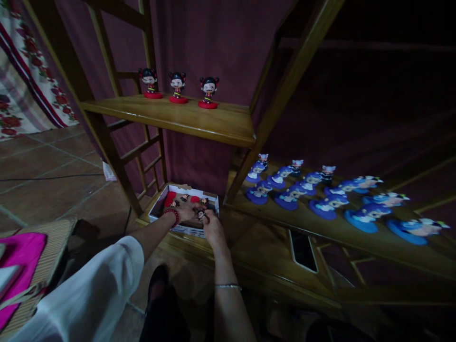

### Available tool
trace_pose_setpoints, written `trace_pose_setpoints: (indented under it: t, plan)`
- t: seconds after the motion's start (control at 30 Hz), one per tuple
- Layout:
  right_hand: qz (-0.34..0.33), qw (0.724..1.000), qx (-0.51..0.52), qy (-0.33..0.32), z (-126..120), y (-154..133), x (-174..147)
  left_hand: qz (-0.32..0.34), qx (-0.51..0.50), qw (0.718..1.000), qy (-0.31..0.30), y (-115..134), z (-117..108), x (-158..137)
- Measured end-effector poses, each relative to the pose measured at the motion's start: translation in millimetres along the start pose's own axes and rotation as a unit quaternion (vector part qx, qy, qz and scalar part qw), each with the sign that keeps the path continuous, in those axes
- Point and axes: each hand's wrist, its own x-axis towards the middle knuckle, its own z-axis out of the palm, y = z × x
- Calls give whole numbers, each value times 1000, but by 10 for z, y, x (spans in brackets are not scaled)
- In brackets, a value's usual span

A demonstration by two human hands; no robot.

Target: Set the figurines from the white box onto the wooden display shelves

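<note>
A shallow white cardboard box (156,207) stands on the low wooden shelf, with several small black-haired figurines (184,197) and red round bases (171,198) inside. My left hand (187,212), a red bead bracelet at its wrist, reaches into the box with fingers stretched to the right. At the box's front right, my right hand (213,230) pinches a small black-haired figurine (201,215) between thumb and fingers. The left fingertips are close to this figurine; dim light hides whether they touch it.
Three similar figurines (177,87) on red bases stand on the upper shelf (228,124). To the right, several blue-based figurines (329,203) fill a lower shelf. A phone-like dark rectangle (302,251) lies before them. A wooden upright (285,95) rises between the shelves.
</note>
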Motion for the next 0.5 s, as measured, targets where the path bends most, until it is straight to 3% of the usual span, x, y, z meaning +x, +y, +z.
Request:
trace_pose_setpoints:
  t: [0.1, 0.3, 0.5]
  plan:
    - [10, 1000, 13, 0, 15, 8, 16, 3, -66, 998, -22, 29, -22, -41]
    - [-2, 1000, -19, 6, 30, 3, 12, -26, -135, 990, 16, 57, -16, -87]
    - [-16, 998, -67, -3, 27, -47, 4, -55, -119, 991, 16, 89, 9, -134]
